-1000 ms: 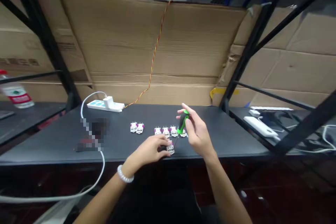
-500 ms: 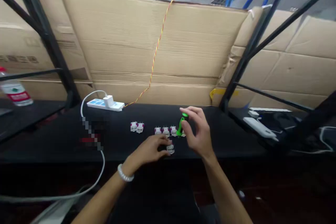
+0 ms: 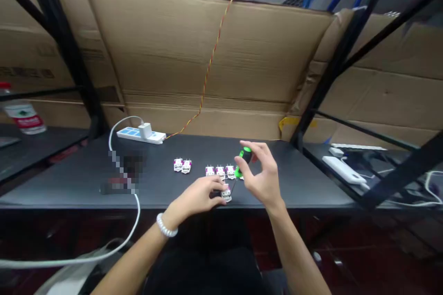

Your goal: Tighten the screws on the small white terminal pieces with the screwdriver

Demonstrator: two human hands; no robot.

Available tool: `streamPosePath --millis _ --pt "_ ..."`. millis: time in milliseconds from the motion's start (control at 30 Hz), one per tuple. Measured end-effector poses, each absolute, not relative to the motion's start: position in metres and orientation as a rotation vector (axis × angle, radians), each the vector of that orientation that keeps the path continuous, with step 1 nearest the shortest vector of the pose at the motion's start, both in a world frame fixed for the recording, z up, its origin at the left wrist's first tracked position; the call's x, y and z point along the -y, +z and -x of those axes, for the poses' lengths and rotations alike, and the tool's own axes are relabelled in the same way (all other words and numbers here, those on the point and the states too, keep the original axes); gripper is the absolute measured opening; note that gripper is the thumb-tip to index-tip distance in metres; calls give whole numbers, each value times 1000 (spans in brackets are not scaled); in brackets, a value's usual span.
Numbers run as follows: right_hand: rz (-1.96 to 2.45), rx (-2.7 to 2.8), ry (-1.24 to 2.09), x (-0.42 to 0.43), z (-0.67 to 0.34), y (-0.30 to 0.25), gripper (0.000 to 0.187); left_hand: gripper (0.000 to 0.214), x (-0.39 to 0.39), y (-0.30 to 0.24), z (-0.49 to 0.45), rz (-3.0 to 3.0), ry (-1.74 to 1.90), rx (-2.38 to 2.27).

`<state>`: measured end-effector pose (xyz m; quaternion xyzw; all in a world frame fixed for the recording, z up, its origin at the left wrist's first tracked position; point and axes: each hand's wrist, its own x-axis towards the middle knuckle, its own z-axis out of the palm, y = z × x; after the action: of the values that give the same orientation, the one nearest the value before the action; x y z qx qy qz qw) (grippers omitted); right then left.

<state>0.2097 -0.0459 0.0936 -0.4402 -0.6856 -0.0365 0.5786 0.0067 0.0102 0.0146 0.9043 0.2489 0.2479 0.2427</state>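
My right hand (image 3: 262, 170) is closed around a green and black screwdriver (image 3: 245, 156), whose thin shaft slants down and left. Its tip is near a small white part with purple bits (image 3: 226, 193) at the front of the table; I cannot tell whether it touches. That white part is gripped between the thumb and fingers of my left hand (image 3: 202, 196), which wears a pale coiled band on the wrist. Just behind, a row of similar white and purple parts (image 3: 220, 171) lies on the black tabletop, partly hidden by my hands. Two more such parts (image 3: 182, 165) lie to the left.
A white power strip (image 3: 141, 135) with a plug and a white cable (image 3: 139, 207) lies at the back left. Cardboard panels (image 3: 207, 50) and dark metal posts enclose the table. A bottle (image 3: 26, 115) stands far left, a white device (image 3: 344, 169) far right.
The screwdriver has tilted, its handle shifting slightly right, and its shaft now shows. My left hand stays on the white part. The whole view has shifted slightly and looks darker.
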Motion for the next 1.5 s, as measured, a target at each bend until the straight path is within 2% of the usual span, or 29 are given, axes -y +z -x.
streamPosePath --millis 100,167,333,500,700,867,1000,1067,1200,1400,1500 --pt "965 1678 120 45 -211 93 42 30 -10 14 -7 -2471 677 -685" --pt "941 1684 162 46 -211 92 42 30 -10 14 -7 -2466 685 -684" --pt "1007 1588 -140 45 -207 92 31 30 -11 13 -7 -2475 678 -682" --pt "927 1693 58 46 -209 93 44 29 -11 13 -7 -2470 689 -680" --pt "998 1573 -157 46 -207 96 30 28 -10 13 -7 -2468 698 -661" --pt "915 1684 20 47 -208 98 39 29 -10 13 -7 -2474 692 -683" --pt "981 1630 -113 48 -206 99 27 29 -10 13 -7 -2467 698 -686" --pt "998 1630 -120 47 -205 99 30 29 -10 13 -7 -2473 691 -691" --pt "959 1739 74 45 -206 99 42 29 -10 13 -7 -2480 682 -696" --pt "1035 1648 -98 43 -204 97 34 28 -10 13 -7 -2473 687 -689" --pt "994 1692 -25 43 -204 98 39 30 -10 13 -7 -2480 689 -680"
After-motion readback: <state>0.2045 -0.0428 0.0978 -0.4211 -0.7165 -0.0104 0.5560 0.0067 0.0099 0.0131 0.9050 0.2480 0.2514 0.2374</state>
